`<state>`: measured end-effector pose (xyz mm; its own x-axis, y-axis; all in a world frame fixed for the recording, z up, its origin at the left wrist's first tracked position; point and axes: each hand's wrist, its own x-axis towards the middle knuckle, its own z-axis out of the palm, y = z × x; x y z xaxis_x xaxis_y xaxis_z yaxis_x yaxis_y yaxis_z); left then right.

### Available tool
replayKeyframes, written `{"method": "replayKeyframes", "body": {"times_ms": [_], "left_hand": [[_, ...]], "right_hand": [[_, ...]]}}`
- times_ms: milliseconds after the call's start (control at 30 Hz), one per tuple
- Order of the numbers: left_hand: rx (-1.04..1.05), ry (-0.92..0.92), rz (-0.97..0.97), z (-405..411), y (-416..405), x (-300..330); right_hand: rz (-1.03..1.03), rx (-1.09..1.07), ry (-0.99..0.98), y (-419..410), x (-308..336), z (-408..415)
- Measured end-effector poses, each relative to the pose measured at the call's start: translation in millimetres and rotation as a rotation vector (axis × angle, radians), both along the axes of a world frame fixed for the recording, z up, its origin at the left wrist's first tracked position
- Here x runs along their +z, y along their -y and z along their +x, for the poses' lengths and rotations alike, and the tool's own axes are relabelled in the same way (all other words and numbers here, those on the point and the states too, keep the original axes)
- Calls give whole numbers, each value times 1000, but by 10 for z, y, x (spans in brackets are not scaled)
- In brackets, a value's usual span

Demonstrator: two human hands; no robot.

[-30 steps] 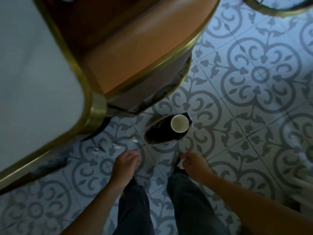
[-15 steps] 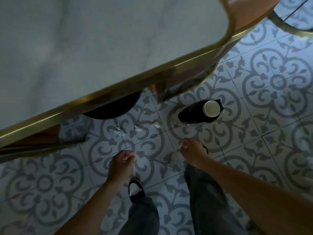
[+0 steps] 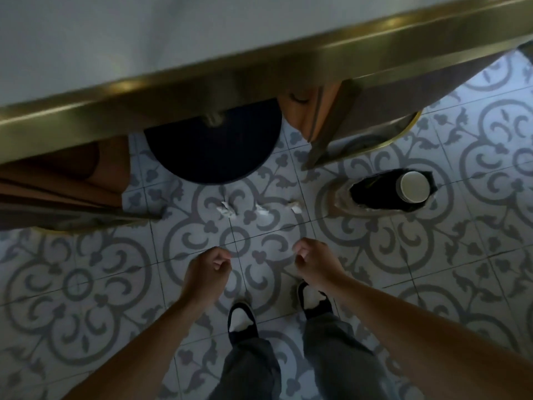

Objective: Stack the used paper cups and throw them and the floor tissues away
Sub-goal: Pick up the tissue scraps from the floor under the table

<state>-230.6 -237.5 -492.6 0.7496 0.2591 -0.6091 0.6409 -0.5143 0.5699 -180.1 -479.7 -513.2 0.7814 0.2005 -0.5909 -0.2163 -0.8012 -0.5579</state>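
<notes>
Three crumpled white tissues lie on the patterned floor tiles under the table edge: a left tissue, a middle tissue and a right tissue. A white paper cup sits in the mouth of a small bin lined with a black bag at the right. My left hand and my right hand hang above the floor just short of the tissues, fingers loosely curled, nothing in either.
A white table top with a brass rim fills the top. Its dark round base stands behind the tissues. Brown chairs stand at left and upper right. My shoes are below the hands.
The view has shifted left, so the bin with the cup now lies further right and the tissues sit straight ahead of my hands. Both hands have curled in more.
</notes>
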Motion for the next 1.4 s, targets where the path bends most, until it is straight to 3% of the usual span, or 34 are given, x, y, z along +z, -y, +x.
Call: {"method": "replayKeyframes", "body": {"times_ms": [333,633,933,1400], "left_hand": [[-152,183,136,449,-191,-1351],[-346,274,262,841,-627,-2607],[-472,398,464,1190,-960,-3003],[-545,143,434,1105,-822,-3117]], "right_hand": [[-161,319,201,-23,-1437,770],[-245,640,208,-40,-2588,1567],[-329,865,308,-122,-2935,2013],[-406,920,304,45,-2915,1826]]}}
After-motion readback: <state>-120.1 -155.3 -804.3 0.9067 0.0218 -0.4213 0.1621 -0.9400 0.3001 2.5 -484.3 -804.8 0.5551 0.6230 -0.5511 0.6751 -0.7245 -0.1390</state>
